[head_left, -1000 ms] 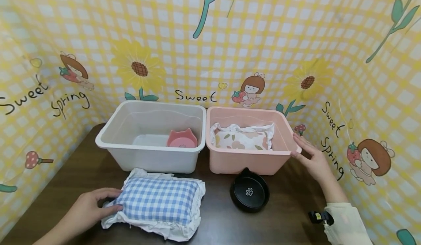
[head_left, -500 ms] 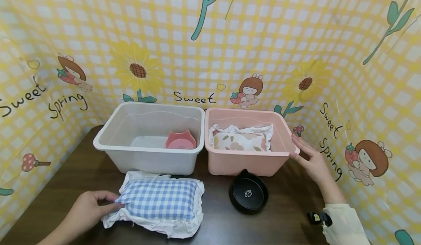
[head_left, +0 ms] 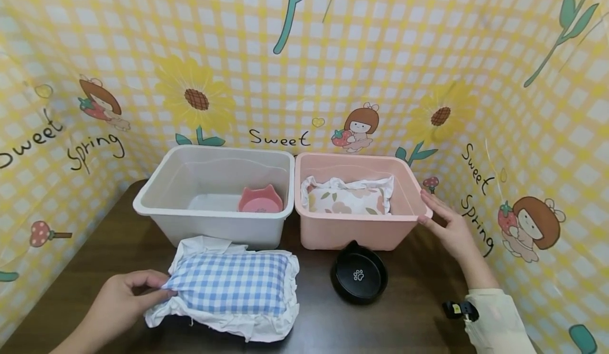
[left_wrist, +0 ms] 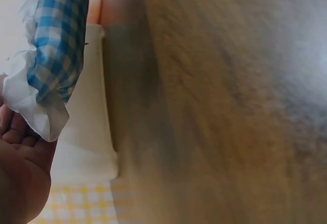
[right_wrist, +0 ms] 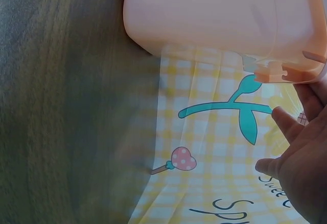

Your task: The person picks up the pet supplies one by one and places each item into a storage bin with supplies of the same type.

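Observation:
My left hand pinches the left edge of a blue-and-white gingham cushion with a white ruffled border. In the left wrist view the cushion looks raised off the table, its ruffle bunched at the fingers. My right hand rests its fairly straight fingers and thumb against the right end of the pink bin. Inside that bin lies a floral cushion with a white ruffle. A black cat-eared bowl with a paw print sits before the bin.
Left of the pink bin stands a white bin, with a pink cat-eared bowl inside it. Both bins are on a dark wooden table. A yellow checked cloth hangs close behind and at both sides.
My left thumb and fingers have closed together on the cushion's left edge, and the cushion has risen slightly. The right hand stays at the pink bin's end.

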Demonstrator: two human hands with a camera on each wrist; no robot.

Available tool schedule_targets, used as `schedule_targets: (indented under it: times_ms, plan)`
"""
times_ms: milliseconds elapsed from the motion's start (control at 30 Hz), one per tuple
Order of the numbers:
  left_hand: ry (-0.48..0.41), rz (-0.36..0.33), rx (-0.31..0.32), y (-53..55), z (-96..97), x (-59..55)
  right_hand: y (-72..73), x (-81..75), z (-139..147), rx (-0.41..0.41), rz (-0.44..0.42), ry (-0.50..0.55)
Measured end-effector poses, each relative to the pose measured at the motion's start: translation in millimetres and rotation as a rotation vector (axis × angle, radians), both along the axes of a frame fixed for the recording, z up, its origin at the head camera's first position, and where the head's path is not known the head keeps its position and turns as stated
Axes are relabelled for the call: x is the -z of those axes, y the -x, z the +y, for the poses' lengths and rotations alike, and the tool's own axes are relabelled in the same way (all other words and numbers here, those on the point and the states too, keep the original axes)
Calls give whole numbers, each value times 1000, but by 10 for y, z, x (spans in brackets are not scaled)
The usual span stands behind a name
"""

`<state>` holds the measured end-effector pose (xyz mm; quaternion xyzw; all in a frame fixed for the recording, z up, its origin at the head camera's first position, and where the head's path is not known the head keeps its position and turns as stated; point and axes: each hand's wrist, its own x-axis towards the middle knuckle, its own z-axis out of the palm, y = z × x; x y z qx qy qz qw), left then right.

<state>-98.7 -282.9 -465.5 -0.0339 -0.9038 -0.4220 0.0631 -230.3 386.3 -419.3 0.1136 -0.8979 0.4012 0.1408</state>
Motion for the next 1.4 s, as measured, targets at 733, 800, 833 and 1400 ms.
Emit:
schedule_targets:
  times_ms: [733, 800, 833, 1400]
  plan:
    - [-128, 149, 111, -57, 92, -555, -47, 20, 24, -6, 11, -10]
    - [-140, 146, 117, -59, 101, -613, -42, 18, 33, -10, 17, -14]
    - [-145, 147, 121, -57, 104, -645, -40, 13, 34, -11, 17, -16]
    - [-220, 200, 103, 149, 211, -1110, -31, 16, 31, -18, 31, -20]
